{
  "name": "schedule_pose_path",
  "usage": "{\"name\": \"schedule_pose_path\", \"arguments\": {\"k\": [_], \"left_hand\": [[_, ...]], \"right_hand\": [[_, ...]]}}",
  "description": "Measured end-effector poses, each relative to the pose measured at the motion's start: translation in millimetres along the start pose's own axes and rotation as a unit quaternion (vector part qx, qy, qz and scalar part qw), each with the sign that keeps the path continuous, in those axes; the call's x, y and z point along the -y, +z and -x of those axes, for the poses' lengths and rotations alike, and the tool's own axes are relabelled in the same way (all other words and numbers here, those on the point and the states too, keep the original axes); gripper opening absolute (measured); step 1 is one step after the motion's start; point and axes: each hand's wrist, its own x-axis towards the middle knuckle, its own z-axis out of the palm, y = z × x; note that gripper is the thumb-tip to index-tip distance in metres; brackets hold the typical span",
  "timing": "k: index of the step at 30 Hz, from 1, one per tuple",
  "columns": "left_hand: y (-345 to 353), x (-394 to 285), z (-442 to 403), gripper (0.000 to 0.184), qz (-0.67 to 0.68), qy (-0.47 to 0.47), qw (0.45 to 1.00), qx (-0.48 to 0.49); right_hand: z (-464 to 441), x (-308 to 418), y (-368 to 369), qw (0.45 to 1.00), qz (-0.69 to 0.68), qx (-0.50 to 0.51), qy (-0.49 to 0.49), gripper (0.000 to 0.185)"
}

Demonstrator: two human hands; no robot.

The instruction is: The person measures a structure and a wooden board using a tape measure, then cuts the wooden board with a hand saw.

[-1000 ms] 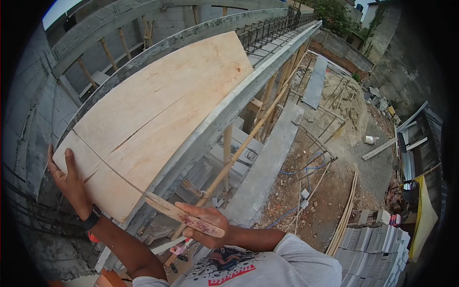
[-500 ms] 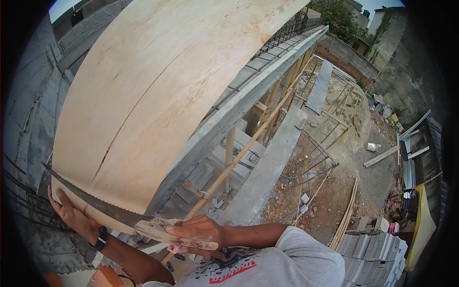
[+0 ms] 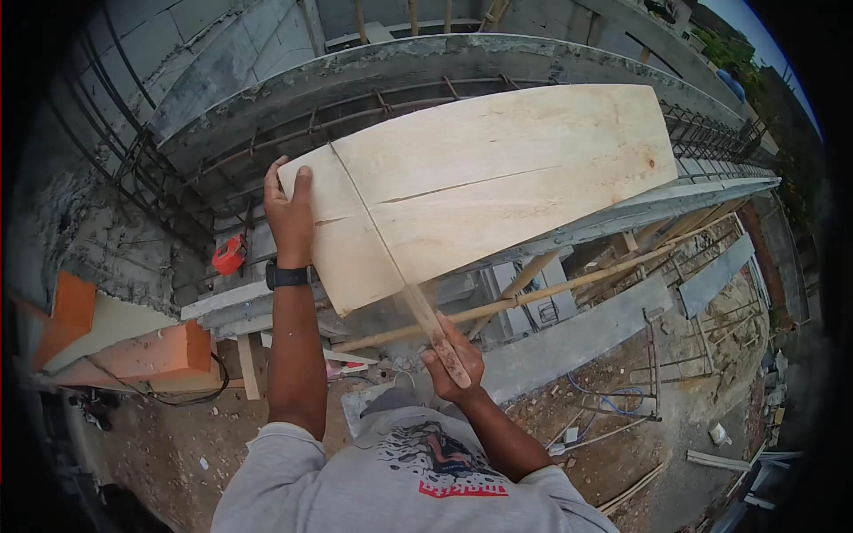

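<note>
A pale plywood board (image 3: 498,178) lies across the formwork, with a long crack along its grain. My left hand (image 3: 291,213) grips the board's left end, thumb on top and fingers round the far edge. In my right hand (image 3: 455,360) is the wooden handle of a handsaw (image 3: 426,320), at the board's near edge. The blade shows only as a thin dark line crossing the board near its left end, seen nearly edge-on. A black band is on my left wrist.
A red tape measure (image 3: 229,255) rests left of my left hand. Steel rebar (image 3: 124,160) stands at upper left, near orange-painted blocks (image 3: 169,351). A bamboo pole (image 3: 551,291) runs below the formwork edge (image 3: 613,222). Grey planks (image 3: 569,342) and metal frames lie lower down.
The view has swung round, so the board now lies more sideways. My left hand still holds its end, and my right hand still holds the saw, whose broad blade face no longer shows.
</note>
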Motion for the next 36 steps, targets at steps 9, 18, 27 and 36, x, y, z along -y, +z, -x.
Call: {"name": "schedule_pose_path", "arguments": {"k": [9, 18, 27, 36], "left_hand": [[37.3, -28.8, -21.2, 0.042, -0.389, 0.063, 0.907, -0.149], [43.8, -24.5, -23.9, 0.052, -0.418, 0.02, 0.903, -0.1], [43.9, -38.5, -23.5, 0.057, -0.398, 0.053, 0.909, -0.111], [39.7, -32.9, -22.5, 0.057, -0.406, 0.022, 0.908, -0.099]], "right_hand": [[1.0, -3.5, 13.1, 0.998, 0.057, -0.006, -0.031, 0.056], [13.5, 16.7, 16.1, 1.0, -0.019, 0.001, 0.008, 0.058], [-20.4, 28.3, 24.6, 0.998, 0.052, 0.013, -0.031, 0.061], [20.1, 36.8, 10.4, 0.981, -0.004, 0.1, 0.168, 0.06]]}}
